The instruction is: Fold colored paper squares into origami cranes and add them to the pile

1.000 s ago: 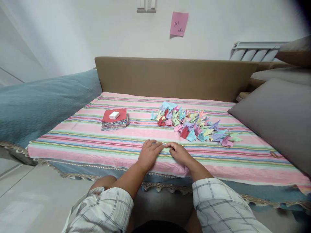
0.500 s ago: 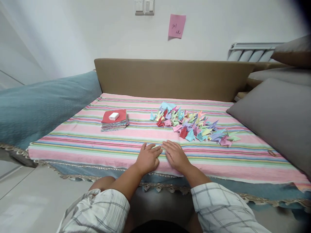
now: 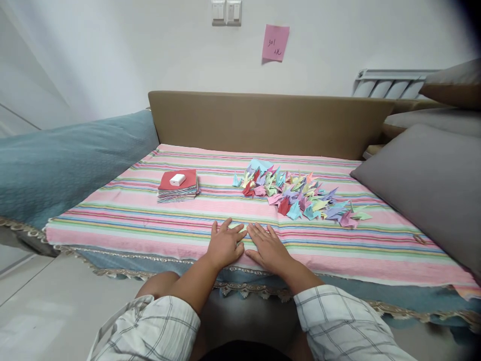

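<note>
My left hand (image 3: 225, 244) lies palm down with its fingers spread, resting on a small pale green piece of paper (image 3: 237, 228). Close beside it, my right hand (image 3: 269, 247) is also flat, its fingertips at the paper's right end. Most of the paper is hidden under the fingers, so its folded shape cannot be made out. Beyond my hands, to the right, many folded paper cranes (image 3: 295, 208) in several colours are spread in a band. At the left stands a stack of square paper (image 3: 178, 193), red on top, with a small white box-like object (image 3: 177, 179) on it.
Pink striped cloth (image 3: 124, 225) covers the seat, with a brown backrest (image 3: 263, 123) behind. A grey cushion (image 3: 421, 190) leans at the right and a blue covered armrest (image 3: 82, 160) is at the left. A small brownish object (image 3: 420, 239) lies near the cushion.
My left hand has shifted slightly left and its fingers are spread wider. My right hand has moved a little left, and pale green paper now shows between the hands.
</note>
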Tool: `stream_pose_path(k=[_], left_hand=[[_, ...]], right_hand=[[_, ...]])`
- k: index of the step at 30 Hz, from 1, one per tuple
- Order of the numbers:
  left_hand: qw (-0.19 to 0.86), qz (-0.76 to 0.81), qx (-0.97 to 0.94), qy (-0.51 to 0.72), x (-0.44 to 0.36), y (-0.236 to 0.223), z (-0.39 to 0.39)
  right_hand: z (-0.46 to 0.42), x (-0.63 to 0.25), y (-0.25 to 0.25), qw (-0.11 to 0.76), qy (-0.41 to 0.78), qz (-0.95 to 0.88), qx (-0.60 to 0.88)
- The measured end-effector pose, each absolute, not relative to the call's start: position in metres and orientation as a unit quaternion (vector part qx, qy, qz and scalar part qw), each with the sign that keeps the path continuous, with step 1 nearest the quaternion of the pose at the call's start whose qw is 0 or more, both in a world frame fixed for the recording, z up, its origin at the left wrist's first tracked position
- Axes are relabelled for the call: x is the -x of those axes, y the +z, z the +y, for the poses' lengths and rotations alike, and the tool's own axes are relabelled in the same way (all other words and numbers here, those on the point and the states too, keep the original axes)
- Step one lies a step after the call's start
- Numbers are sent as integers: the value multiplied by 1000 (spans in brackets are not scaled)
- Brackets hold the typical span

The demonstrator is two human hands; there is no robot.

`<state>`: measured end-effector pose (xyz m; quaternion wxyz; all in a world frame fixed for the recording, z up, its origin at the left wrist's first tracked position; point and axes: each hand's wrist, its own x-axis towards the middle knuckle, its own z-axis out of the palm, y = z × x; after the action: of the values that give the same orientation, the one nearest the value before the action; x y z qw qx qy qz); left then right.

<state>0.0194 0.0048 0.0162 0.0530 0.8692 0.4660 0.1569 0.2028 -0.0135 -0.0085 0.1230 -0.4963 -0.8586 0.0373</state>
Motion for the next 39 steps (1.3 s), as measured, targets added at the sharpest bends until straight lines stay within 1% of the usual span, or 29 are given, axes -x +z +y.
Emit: stream_pose_path(k=[10,12,15,17,18,20,22,27,31,34,39], left_hand=[[61,512,-847,129,-3,30,13],[59,533,-832,142,3,34,16],[21,571,-792,215,7,37,18],[-2,547,-795,262,3,36,16],[-2,511,-816,270,-2,34,14],[17,421,-871,253,-13,27,9],[26,387,-888,247,-25,17,4],[19,390,-886,251,-36,1,4],[26,400,-891,212,-34,7,12],[35,411,-894,173,-35,17,18],[18,419,-893,163,-42,25,26]], right_hand=[[-12,-202,-7,122,55,-853,505],[-12,-202,-7,123,55,-853,505],[-12,-202,-7,126,56,-852,505],[-12,-201,-7,126,58,-850,507],[-12,-201,-6,126,59,-849,509],[-13,-200,-5,126,61,-848,511],[-14,-200,-4,126,61,-850,508],[-14,-211,-1,117,68,-860,493],[-14,-230,2,122,84,-844,515],[-14,-240,9,179,98,-818,537],[-11,-242,15,373,138,-725,562]])
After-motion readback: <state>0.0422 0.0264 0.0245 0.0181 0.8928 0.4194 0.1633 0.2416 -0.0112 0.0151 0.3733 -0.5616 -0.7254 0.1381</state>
